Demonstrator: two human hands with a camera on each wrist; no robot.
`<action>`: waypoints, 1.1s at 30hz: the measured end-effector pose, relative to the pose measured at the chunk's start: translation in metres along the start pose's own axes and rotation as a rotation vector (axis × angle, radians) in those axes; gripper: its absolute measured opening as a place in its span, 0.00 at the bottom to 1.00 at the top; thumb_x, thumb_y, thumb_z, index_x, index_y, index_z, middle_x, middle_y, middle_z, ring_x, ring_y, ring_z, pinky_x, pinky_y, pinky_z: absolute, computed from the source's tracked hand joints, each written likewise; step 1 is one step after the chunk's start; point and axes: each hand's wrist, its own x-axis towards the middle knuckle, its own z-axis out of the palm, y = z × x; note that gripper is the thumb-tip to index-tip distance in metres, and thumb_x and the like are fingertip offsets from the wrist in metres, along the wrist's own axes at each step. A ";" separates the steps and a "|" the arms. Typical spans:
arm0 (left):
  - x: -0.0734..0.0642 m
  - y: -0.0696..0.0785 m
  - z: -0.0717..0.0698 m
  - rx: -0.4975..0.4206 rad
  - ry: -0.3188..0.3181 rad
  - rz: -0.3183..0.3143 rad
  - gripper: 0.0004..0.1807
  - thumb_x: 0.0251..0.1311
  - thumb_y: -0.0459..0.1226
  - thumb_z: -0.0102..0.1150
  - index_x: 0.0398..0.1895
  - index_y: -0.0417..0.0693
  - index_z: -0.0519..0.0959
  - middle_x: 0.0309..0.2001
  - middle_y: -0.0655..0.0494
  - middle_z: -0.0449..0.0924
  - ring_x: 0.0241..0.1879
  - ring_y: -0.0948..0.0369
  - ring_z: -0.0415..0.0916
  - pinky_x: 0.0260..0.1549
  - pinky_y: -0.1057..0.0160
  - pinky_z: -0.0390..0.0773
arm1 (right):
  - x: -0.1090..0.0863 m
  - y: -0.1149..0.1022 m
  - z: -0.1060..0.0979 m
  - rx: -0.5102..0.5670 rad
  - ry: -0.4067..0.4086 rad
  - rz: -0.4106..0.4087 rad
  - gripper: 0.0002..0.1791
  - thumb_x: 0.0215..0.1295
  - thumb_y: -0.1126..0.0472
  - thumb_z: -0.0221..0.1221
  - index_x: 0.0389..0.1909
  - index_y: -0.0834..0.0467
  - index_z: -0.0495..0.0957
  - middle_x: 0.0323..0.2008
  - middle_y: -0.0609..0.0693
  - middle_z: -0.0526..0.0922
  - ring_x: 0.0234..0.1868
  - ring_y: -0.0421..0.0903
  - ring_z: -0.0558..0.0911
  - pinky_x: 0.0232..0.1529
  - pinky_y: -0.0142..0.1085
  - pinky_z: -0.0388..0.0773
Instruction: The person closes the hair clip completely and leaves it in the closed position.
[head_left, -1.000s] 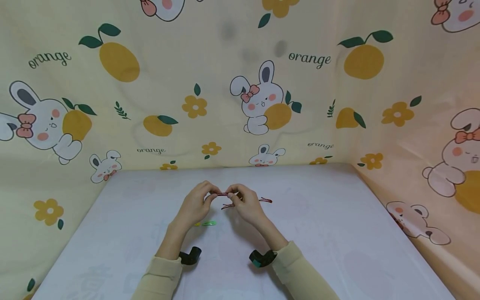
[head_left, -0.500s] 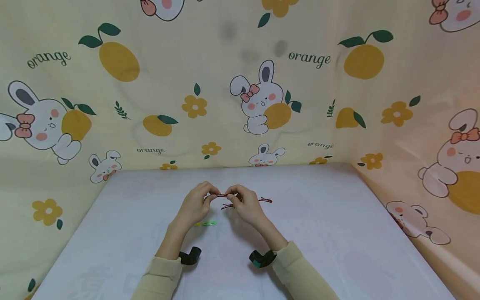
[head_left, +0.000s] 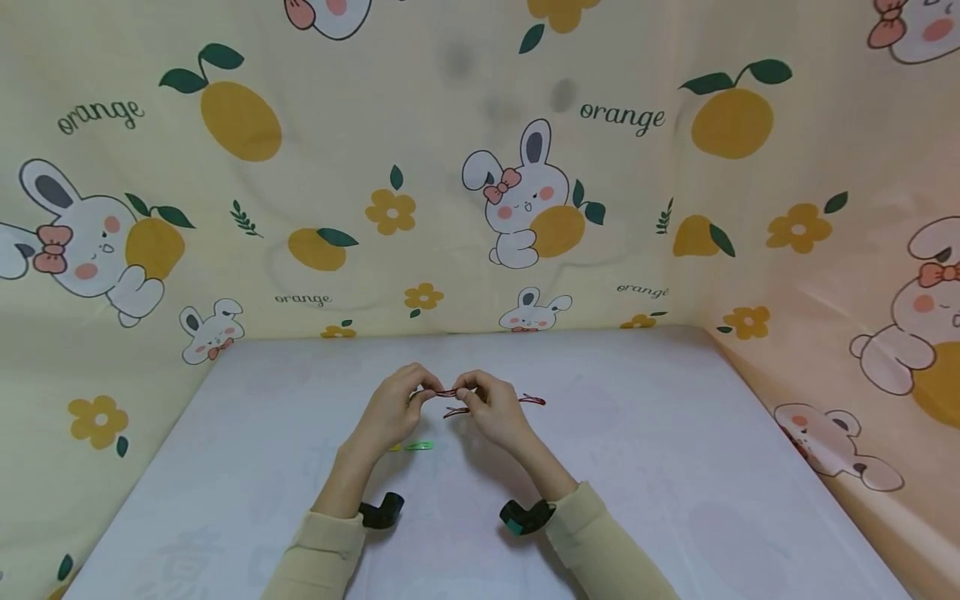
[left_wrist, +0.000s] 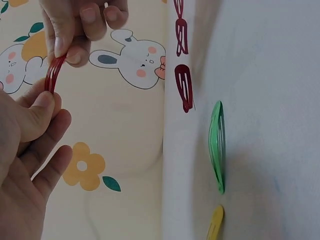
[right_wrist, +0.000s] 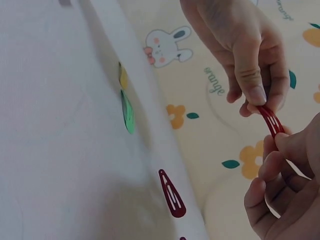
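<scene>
A dark red snap hair clip (head_left: 446,393) is stretched between the two hands above the table. My left hand (head_left: 392,410) pinches one end with thumb and fingertips, and my right hand (head_left: 495,410) pinches the other. In the right wrist view the red clip (right_wrist: 272,121) looks slightly bowed, its slots showing. Below the hands lie further red clips, one (head_left: 456,412) beside the right fingers and another (head_left: 532,400) to their right; the right hand partly hides this row. A green snap clip (left_wrist: 216,146) and a yellow one (left_wrist: 215,223) lie nearer the left forearm.
The white tabletop (head_left: 675,483) stretches out on both sides of the arms. A cream curtain (head_left: 420,108) printed with rabbits and oranges hangs behind it and along its sides. Black cameras (head_left: 381,511) are strapped at both wrists.
The held red clip has dropped very slightly and looks more bowed than before. Both hands keep their pinch in nearly the same place; the clips on the table have not moved.
</scene>
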 end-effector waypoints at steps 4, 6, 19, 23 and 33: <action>0.000 0.001 0.000 -0.014 -0.003 -0.008 0.09 0.64 0.22 0.64 0.40 0.44 0.83 0.39 0.55 0.84 0.45 0.56 0.82 0.47 0.52 0.82 | 0.000 0.002 0.000 0.013 0.014 0.019 0.03 0.73 0.65 0.63 0.42 0.56 0.84 0.36 0.49 0.85 0.26 0.40 0.72 0.27 0.30 0.68; 0.001 0.001 0.000 -0.016 -0.004 -0.017 0.09 0.65 0.23 0.64 0.40 0.44 0.84 0.39 0.55 0.84 0.45 0.56 0.82 0.48 0.52 0.82 | 0.000 0.002 0.000 0.019 0.020 0.026 0.03 0.72 0.65 0.63 0.42 0.56 0.85 0.36 0.49 0.85 0.26 0.40 0.73 0.27 0.30 0.68; 0.000 0.000 0.000 0.041 -0.006 -0.024 0.07 0.66 0.28 0.67 0.42 0.48 0.86 0.41 0.59 0.84 0.49 0.57 0.81 0.50 0.52 0.81 | 0.001 0.006 0.002 0.054 0.052 0.071 0.03 0.71 0.65 0.64 0.41 0.56 0.85 0.35 0.49 0.85 0.27 0.41 0.74 0.27 0.30 0.70; 0.000 0.000 0.000 0.048 -0.007 -0.014 0.07 0.65 0.29 0.68 0.42 0.49 0.86 0.42 0.59 0.84 0.50 0.57 0.81 0.51 0.52 0.81 | 0.001 0.007 0.003 0.061 0.072 0.093 0.03 0.70 0.66 0.64 0.41 0.56 0.86 0.35 0.48 0.85 0.28 0.40 0.74 0.27 0.30 0.70; -0.001 -0.003 0.002 0.072 -0.021 0.012 0.09 0.60 0.31 0.74 0.42 0.50 0.86 0.41 0.59 0.84 0.47 0.58 0.81 0.48 0.52 0.82 | 0.001 0.007 0.003 0.093 0.064 0.108 0.05 0.68 0.67 0.63 0.41 0.57 0.86 0.32 0.48 0.82 0.27 0.40 0.74 0.28 0.30 0.70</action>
